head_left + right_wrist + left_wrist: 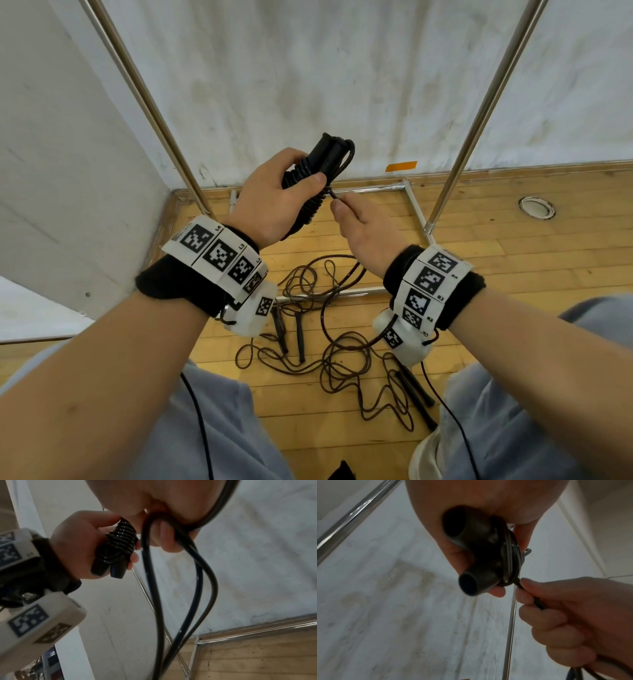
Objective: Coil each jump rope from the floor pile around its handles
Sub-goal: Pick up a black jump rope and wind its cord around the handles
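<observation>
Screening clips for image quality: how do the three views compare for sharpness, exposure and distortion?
Head view: sharp, evenly lit, with wide-angle bowing of the metal poles. Left wrist view: dim, the handles soft and underexposed. Right wrist view: the rope motion-blurred near the lens, the left hand fairly clear.

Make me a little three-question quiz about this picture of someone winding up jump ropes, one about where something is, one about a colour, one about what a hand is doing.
1. Where do the loose ropes lie?
A. on the wooden floor
B. on a chair
C. over the metal pole

2. What colour are the handles being wound?
A. red
B. black
C. yellow

3. What is the right hand doing?
A. resting flat and empty
B. pinching the cord
C. pressing the wall

Answers: 1 A, the loose ropes sprawl on the wooden floor. 2 B, the handles held in the left hand are black. 3 B, the right hand pinches the cord beside the coil.
</observation>
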A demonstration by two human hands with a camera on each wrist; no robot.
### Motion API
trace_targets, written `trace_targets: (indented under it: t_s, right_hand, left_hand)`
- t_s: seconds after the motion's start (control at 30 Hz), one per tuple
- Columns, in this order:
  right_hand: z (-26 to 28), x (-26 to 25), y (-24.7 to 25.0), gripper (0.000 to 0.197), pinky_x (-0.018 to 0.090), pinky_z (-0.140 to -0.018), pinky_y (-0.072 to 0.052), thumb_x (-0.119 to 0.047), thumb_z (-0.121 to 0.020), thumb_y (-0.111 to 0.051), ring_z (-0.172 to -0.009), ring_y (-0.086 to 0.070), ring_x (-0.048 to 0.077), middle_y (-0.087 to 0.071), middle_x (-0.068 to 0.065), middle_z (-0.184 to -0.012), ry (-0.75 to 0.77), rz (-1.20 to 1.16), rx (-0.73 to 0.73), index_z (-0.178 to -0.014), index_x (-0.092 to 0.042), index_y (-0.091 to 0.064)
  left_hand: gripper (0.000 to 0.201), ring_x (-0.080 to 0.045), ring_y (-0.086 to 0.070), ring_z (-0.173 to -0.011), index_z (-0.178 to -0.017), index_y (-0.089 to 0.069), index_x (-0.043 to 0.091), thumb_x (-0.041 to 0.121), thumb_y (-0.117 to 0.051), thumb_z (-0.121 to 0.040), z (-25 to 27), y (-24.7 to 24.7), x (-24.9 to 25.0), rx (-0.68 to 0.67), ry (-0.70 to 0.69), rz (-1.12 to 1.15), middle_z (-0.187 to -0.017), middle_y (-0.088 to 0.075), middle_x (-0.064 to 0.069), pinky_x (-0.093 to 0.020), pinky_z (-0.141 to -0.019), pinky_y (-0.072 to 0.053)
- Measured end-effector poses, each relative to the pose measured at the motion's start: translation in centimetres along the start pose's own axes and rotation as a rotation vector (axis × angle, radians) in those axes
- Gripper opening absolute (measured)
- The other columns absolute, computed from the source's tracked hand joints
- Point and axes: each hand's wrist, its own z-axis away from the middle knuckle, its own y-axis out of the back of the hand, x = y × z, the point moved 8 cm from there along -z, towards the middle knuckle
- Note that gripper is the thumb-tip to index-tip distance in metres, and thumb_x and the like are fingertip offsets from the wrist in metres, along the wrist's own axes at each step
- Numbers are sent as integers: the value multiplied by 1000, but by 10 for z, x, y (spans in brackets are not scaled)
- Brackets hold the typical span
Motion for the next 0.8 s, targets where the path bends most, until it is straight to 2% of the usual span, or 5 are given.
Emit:
trace_targets:
  t_s: [0.23, 0.33, 0.43, 0.6, 0.8]
  right_hand:
    - [-1, 3, 4, 38, 41, -67, -42, -27, -101, -31, -68, -50, 24, -49, 5, -68, -44, 35, -29, -71, -15, -52]
    - [-3, 4, 10, 34, 28, -56, -33, -32, -100, -37, -55, -42, 7, -44, -7, -61, -56, 18, -34, -78, -16, -57]
    - [-4, 5, 13, 13, 16, -56, -30, -32, -97, -46, -63, -44, -1, -46, -15, -71, -51, 87, -21, -97, -21, -53]
    - [-4, 2, 10, 32, 25, -53, -31, -30, -99, -40, -52, -37, 9, -39, -7, -57, -38, 137, -74, -73, -16, -53]
    - [-2, 6, 4, 39, 23, -48, -28, -36, -100, -34, -51, -40, 9, -44, -5, -58, -114, 365, -173, -76, -13, -55]
  left_hand:
    - [20, -26, -65, -63, -111, -52, 19, 25, -60, -92, 0, -3, -3, -13, -31, -130, -77, -64, -4, -29, -53, -50]
    - [21, -19, -64, -60, -110, -52, 21, 25, -61, -91, -1, 0, -5, -28, -37, -175, -76, -64, -1, -27, -54, -52]
    - [23, -21, -64, -63, -112, -53, 21, 27, -61, -91, -3, 4, -6, -10, -44, -221, -77, -65, -1, -34, -59, -53]
    - [27, -24, -63, -75, -113, -50, 27, 37, -59, -90, -7, 11, -17, 57, -30, -399, -84, -61, 4, -40, -70, -53]
    - [33, -6, -53, -64, -117, -42, 29, 47, -53, -90, -12, 5, -39, 50, -5, -674, -88, -56, 7, -29, -57, -42]
